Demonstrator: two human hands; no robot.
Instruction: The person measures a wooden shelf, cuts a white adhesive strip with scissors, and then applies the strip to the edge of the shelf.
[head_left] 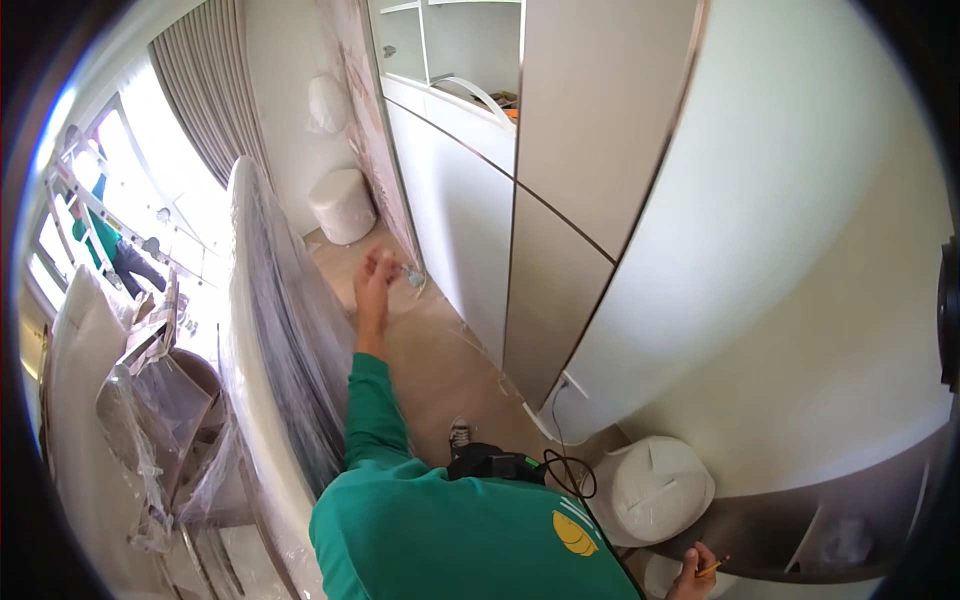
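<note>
My left arm, in a green sleeve, reaches forward over the floor. My left hand (374, 270) is raised and smeared by motion, so its fingers cannot be read. Just to the right of it shows a small bluish-grey thing (413, 275); whether the hand touches it or it lies on the floor beyond, I cannot tell. Low at the right, my right hand (690, 577) grips a yellow pencil (713, 567) between its fingers. Tall white and beige cabinet panels (590, 110) rise ahead and to the right.
A plastic-wrapped upright panel or furniture piece (285, 330) stands close on my left, with wrapped furniture (165, 410) beyond. Pale round stools (342, 205) (655, 490) stand far ahead and by my right side. A person in green (100, 235) is beside a ladder (95, 210) at the window.
</note>
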